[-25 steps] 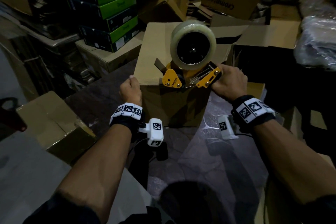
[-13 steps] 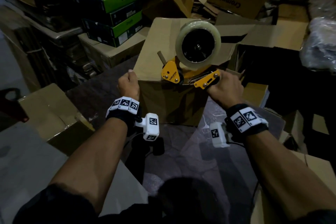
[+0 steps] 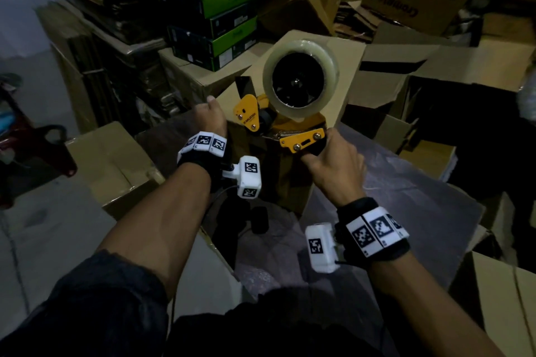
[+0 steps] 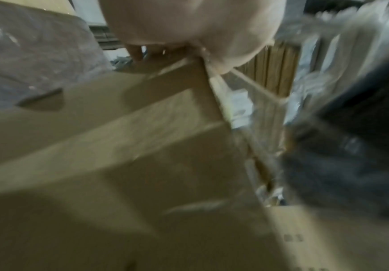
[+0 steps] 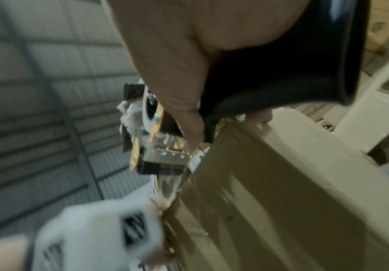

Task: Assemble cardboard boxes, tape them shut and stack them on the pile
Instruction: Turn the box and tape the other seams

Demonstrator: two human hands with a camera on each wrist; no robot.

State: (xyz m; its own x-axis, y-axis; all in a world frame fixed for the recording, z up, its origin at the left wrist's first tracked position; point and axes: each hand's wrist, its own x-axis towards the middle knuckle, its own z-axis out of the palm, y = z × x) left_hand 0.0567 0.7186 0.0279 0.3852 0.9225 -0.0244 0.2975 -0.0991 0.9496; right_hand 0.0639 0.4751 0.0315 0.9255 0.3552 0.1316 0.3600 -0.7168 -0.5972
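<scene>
Gripping the tape gun (image 3: 290,124) in right hand (image 3: 333,166), left hand (image 3: 210,119) clutching box (image 3: 293,182) edge; pull steady, keep tape taut

Both forearms extended forward; left hand (image 3: 211,119) fingers curled, gripping; right hand (image 3: 333,164) fist-clenched, gripping.

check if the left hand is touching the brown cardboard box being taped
Touching. In the left wrist view the left hand grips the upper edge of the brown cardboard box, fingers over the far side; the head view shows it at the box's left corner.
</scene>
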